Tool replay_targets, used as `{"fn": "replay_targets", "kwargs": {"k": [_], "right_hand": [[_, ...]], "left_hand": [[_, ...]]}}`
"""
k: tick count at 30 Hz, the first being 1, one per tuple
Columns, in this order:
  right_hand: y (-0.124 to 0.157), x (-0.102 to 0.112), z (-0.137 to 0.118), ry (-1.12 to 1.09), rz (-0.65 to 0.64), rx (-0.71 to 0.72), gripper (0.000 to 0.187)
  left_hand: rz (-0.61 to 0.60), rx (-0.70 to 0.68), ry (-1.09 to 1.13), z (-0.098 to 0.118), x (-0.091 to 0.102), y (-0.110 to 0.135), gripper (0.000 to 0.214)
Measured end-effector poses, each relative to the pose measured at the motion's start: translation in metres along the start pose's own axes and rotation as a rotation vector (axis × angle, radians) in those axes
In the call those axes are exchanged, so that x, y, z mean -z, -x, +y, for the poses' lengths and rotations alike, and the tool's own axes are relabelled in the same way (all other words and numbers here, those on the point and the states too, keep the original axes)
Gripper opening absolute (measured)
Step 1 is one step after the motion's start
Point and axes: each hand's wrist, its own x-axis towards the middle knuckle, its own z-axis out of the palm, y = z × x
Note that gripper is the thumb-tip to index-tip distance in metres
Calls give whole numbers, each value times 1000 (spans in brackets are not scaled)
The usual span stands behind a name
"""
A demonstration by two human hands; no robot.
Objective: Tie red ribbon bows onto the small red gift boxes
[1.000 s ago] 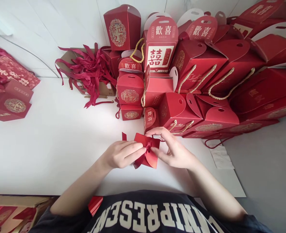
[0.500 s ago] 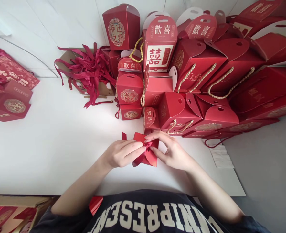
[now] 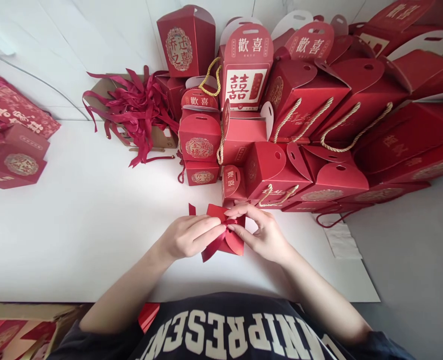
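A small red gift box (image 3: pixel 236 244) stands on the white table in front of me, partly covered by my hands. A dark red ribbon (image 3: pixel 214 245) crosses its top, with one tail hanging over the near left side and another end sticking out past the far left corner. My left hand (image 3: pixel 187 236) pinches the ribbon at the top of the box, fingers pressed together. From the other side my right hand (image 3: pixel 264 232) has thumb and forefinger closed on the ribbon at the middle of the lid.
Behind the box, stacked red gift boxes (image 3: pixel 277 170) with gold rope handles reach to the right. A cardboard box (image 3: pixel 163 137) overflows with loose ribbons (image 3: pixel 142 107). More red boxes (image 3: pixel 18 157) stand at far left. White tissues (image 3: pixel 342 240) lie near the right table edge.
My right thumb and forefinger have drawn closer together on the ribbon. The near ribbon tail hangs a little lower and further left. The box has stayed in about the same place.
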Motion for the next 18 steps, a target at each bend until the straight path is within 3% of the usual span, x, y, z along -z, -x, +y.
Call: {"fn": "replay_targets", "kwargs": {"k": [5, 10, 18], "right_hand": [[0, -2, -2, 8, 114, 4, 19], [-2, 1, -6, -77, -50, -45, 34], [-4, -11, -8, 21, -13, -16, 30]], "left_hand": [[14, -6, -16, 0, 1, -1, 15], [20, -3, -17, 0, 1, -3, 16], [24, -16, -49, 2, 1, -7, 10]]}}
